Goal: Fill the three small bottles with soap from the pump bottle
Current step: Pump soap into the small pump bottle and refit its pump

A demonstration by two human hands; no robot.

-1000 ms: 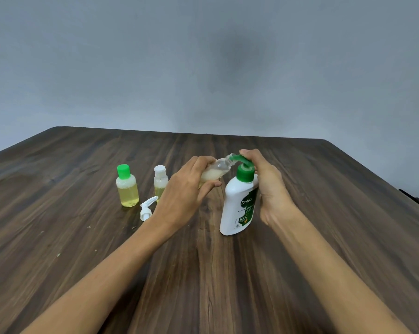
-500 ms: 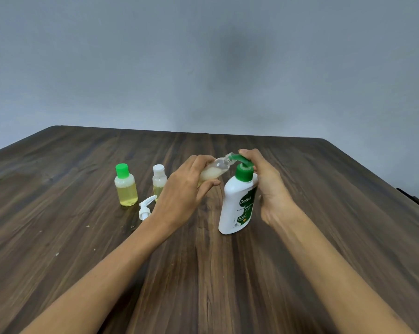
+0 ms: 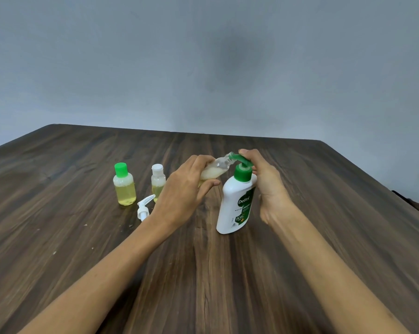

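Fingers of the left hand (image 3: 186,189) grip a tilted small bottle (image 3: 213,171) at the pump bottle (image 3: 237,201) spout, the right hand (image 3: 264,179) closed over its pump, mid-tabletop (image 3: 83,237).

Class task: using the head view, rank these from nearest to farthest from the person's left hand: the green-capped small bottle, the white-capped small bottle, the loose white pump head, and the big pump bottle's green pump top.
From the left hand:
1. White-capped small bottle, just to its left, partly hidden by it.
2. Loose white pump head, lying on the table lower left, and the green pump top, to the right: too close to call.
3. Green-capped small bottle, farthest left.
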